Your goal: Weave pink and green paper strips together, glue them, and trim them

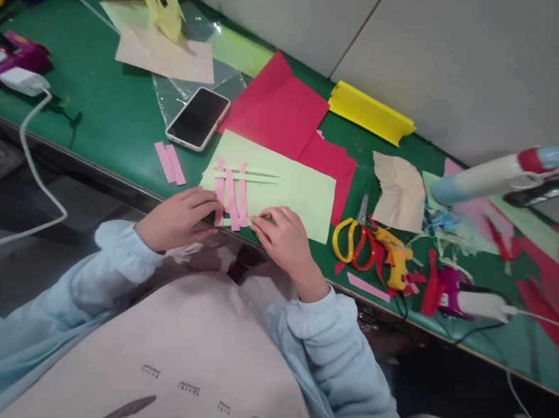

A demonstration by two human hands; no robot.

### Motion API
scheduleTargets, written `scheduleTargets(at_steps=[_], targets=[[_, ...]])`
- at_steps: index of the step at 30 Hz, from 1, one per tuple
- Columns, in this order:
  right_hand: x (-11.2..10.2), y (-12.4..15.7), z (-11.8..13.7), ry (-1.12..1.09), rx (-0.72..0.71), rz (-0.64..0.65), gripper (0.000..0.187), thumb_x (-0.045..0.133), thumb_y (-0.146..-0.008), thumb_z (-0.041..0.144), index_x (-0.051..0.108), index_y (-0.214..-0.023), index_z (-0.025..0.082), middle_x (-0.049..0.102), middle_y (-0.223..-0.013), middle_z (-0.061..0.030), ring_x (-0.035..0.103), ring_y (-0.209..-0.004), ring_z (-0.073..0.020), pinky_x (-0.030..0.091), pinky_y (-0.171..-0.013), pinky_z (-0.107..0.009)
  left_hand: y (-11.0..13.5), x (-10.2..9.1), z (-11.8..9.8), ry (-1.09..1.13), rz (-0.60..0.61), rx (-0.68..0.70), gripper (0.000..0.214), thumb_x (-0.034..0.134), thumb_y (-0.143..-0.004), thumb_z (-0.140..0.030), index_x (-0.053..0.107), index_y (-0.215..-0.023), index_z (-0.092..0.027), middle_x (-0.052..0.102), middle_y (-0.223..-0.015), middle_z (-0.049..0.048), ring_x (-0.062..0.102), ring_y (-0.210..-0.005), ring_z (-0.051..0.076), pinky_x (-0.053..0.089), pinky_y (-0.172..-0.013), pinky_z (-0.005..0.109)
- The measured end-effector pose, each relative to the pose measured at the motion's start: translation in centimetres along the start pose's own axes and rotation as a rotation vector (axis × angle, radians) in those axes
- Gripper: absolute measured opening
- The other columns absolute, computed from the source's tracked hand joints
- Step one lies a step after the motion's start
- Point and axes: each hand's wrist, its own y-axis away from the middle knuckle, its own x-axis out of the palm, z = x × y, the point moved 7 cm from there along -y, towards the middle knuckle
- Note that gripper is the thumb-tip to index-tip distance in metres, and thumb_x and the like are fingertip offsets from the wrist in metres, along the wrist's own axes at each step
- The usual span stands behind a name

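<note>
Three pink paper strips point(231, 190) lie side by side on a light green paper sheet point(303, 195), crossed by thin light green strips point(263, 179) woven among them. Near the sheet's front edge, another green paper strip point(227, 222) runs across the pink ones, partly hidden. My left hand point(180, 220) is at its left end, fingers curled, fingertips touching the leftmost pink strip. On the other side, my right hand point(282, 238) pinches the strip's right end between thumb and fingers. Two loose pink strips point(169, 163) lie left of the sheet.
A phone point(198, 117) lies behind the sheet beside red paper point(279, 104). Scissors point(358, 237) and a yellow glue gun point(395, 258) are to the right. Power adapters point(6, 60) with cables sit at the left. A wall backs the green table point(96, 112).
</note>
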Motion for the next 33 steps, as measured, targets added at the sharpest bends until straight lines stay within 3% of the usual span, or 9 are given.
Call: scheduleTargets(at_steps=[6,13,25,33], targets=[[0.0,0.1,0.0,0.008,-0.005,-0.001,0.030,0.045,-0.099,0.033,0.071,-0.109,0.022,0.066,-0.102,-0.0087,0.051,-0.094,-0.0217,0.038,-0.080,-0.035,-0.5,0.0,0.3,0.049,0.076,0.009,0.017,0.054,-0.091,-0.025,0.064,-0.101,-0.017,0.061,-0.114,0.0121,0.060,-0.107,0.024,0.051,-0.094,0.041],[-0.1,-0.1,-0.1,-0.010,0.001,-0.001,0.030,0.046,-0.099,0.034,0.071,-0.108,0.020,0.066,-0.102,-0.0090,0.051,-0.093,-0.0222,0.039,-0.081,-0.036,-0.4,0.2,1.4,0.032,0.090,-0.006,0.021,0.055,-0.092,-0.030,0.066,-0.108,-0.021,0.064,-0.115,0.0092,0.062,-0.102,0.022,0.052,-0.089,0.036],[0.4,-1.5,-0.1,-0.050,-0.038,0.047,0.026,0.052,-0.096,0.035,0.072,-0.103,0.019,0.067,-0.097,-0.0081,0.052,-0.093,-0.0225,0.039,-0.082,-0.036,-0.7,0.0,0.8,0.028,0.082,0.049,0.019,0.053,-0.093,-0.025,0.065,-0.106,-0.018,0.066,-0.110,0.0101,0.064,-0.099,0.021,0.053,-0.088,0.037],[0.5,-1.4,-0.1,-0.040,-0.069,0.023,0.027,0.050,-0.097,0.034,0.072,-0.101,0.019,0.067,-0.096,-0.0081,0.052,-0.092,-0.0219,0.038,-0.081,-0.036,-0.1,-0.1,1.1,-0.022,0.038,0.065,0.036,0.057,-0.086,-0.020,0.058,-0.122,-0.015,0.064,-0.117,0.0150,0.061,-0.108,0.027,0.052,-0.092,0.044]])
